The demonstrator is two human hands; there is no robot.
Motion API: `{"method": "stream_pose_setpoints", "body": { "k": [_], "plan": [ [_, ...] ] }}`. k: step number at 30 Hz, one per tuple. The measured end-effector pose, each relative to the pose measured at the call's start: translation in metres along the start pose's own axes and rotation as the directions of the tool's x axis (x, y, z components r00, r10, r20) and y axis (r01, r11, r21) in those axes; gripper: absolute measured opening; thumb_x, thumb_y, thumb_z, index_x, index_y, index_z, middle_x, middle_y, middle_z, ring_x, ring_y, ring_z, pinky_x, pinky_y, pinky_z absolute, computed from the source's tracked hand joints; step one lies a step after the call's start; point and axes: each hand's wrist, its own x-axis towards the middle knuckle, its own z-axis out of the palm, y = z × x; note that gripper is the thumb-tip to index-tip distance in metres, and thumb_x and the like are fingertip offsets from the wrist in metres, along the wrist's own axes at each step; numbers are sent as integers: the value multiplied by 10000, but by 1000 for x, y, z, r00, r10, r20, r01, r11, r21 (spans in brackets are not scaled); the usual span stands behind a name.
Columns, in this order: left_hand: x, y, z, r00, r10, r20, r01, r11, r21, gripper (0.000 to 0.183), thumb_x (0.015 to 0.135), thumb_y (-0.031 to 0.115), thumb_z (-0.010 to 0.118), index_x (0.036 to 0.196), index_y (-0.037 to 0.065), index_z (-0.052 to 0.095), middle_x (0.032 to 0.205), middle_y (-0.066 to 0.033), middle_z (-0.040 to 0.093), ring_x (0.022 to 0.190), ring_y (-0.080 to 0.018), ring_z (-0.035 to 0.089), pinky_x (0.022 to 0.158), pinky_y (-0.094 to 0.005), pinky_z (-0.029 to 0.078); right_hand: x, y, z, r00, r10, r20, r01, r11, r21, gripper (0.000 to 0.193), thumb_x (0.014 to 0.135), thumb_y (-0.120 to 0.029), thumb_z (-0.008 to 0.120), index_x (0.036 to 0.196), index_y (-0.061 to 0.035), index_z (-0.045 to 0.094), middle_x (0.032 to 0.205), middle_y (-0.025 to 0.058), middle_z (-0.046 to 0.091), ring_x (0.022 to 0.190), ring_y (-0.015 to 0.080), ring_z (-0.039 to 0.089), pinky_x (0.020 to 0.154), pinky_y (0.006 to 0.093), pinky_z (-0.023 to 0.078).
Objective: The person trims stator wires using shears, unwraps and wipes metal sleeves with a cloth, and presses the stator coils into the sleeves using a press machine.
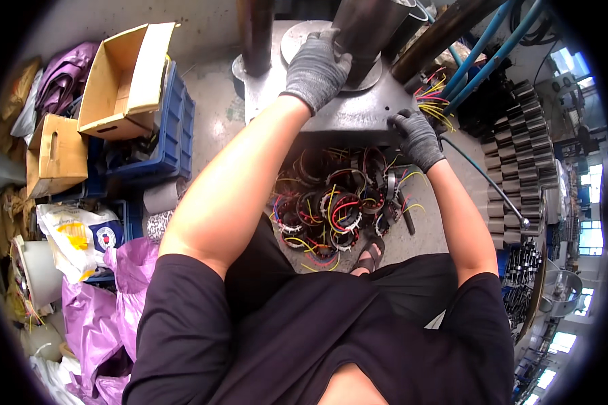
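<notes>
One crate (184, 128) holds oddments (135, 150); left hand (317, 71) touches cylinder (368, 35).

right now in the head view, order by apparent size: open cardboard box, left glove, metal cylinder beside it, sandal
1. Open cardboard box
2. Metal cylinder, visible part only
3. Left glove
4. Sandal, visible part only

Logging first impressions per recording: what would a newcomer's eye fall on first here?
Probably the heap of brightly wired stators, on the floor at the picture's center. Next, the gray-gloved left hand beside the dark metal cylinder at top, then the glossy purple sacks at lower left.
</notes>
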Motion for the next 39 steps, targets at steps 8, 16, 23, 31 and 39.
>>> {"method": "stream_pose_setpoints", "body": {
  "k": [8, 16, 23, 31, 39],
  "plan": [
    [-4, -7, -1, 997, 71, -28, -71, 997, 13, 503, 894, 263, 711, 1327, 27, 612, 1155, -216, 659, 1090, -334, 660, 1001, -422, 522, -40, -125, 30, 991, 18, 131, -64, 934, 352, 398, 738, -146, 739, 1131, -111, 688, 1019, 173, 613, 926, 383, 652, 816, 468, 562],
    [-15, -7, -21, 994, -18, 105, 16, 1000, 24, 531, 916, 296, 685, 1379, 59, 579, 1265, -229, 640, 1170, -355, 646, 1024, -446, 517, -8, -179, 70, 936, -112, 334, -7, 942, 335, 366, 725, -167, 727, 1081, -105, 667, 1052, 188, 609, 965, 383, 663, 821, 478, 566],
    [-19, -22, -21, 997, 38, 60, -43, 995, 85, 528, 928, 327, 663, 1393, 97, 565, 1252, -211, 646, 1176, -360, 641, 1015, -475, 523, 7, -213, 117, 819, -223, 529, 140, 971, 193, 273, 760, -184, 709, 999, -55, 691, 992, 203, 660, 962, 386, 673, 822, 491, 565],
    [-22, -28, -21, 998, 31, 60, -37, 995, 96, 536, 929, 328, 650, 1391, 72, 556, 1302, -224, 624, 1184, -371, 630, 1022, -472, 518, 18, -201, 149, 827, -272, 492, 155, 952, 264, 287, 809, -55, 642, 1085, -55, 720, 1103, 229, 695, 1011, 403, 684, 884, 466, 564],
    [-23, -41, -34, 996, 59, 67, -70, 983, 167, 537, 941, 343, 673, 1375, 45, 567, 1283, -234, 641, 1037, -344, 709, 964, -422, 558, -66, -117, 17, 866, -444, 230, 289, 820, 494, 455, 648, 17, 757, 1066, -98, 617, 1093, 105, 639, 1095, 334, 619, 1084, 492, 408]
  ]
}}
